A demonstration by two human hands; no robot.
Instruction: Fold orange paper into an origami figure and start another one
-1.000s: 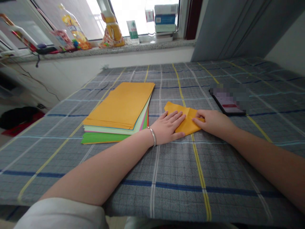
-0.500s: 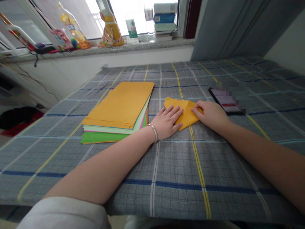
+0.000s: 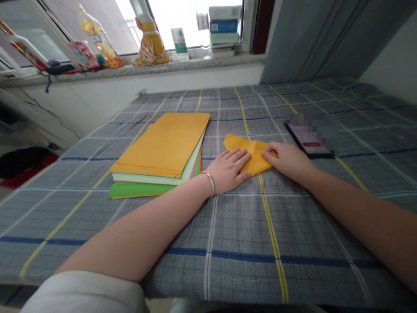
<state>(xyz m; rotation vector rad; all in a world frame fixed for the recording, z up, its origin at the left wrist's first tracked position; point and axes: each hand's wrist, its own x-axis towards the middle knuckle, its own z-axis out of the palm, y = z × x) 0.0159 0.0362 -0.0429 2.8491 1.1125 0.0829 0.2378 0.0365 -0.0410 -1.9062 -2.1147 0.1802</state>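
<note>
A folded sheet of orange paper (image 3: 256, 153) lies on the plaid cloth in front of me, with creases across it and angled edges. My left hand (image 3: 229, 169) rests flat over its left part, fingers stretched out, and a silver bangle circles that wrist. At the paper's right corner, my right hand (image 3: 288, 157) pinches the edge between thumb and curled fingers. Left of my hands sits a stack of coloured paper (image 3: 166, 141), orange on top, with white, pink and green sheets showing beneath.
A phone (image 3: 309, 139) lies on the plaid tablecloth (image 3: 241, 226) beyond my right hand. On the windowsill (image 3: 195, 63) at the back stand bottles, a green-and-white tube (image 3: 179, 40) and stacked boxes (image 3: 224, 26). A grey curtain (image 3: 302, 39) hangs at the back right.
My hands stay nearly in place on the orange paper. The left fingers have shifted slightly and the right hand sits marginally lower. The view has tilted a little.
</note>
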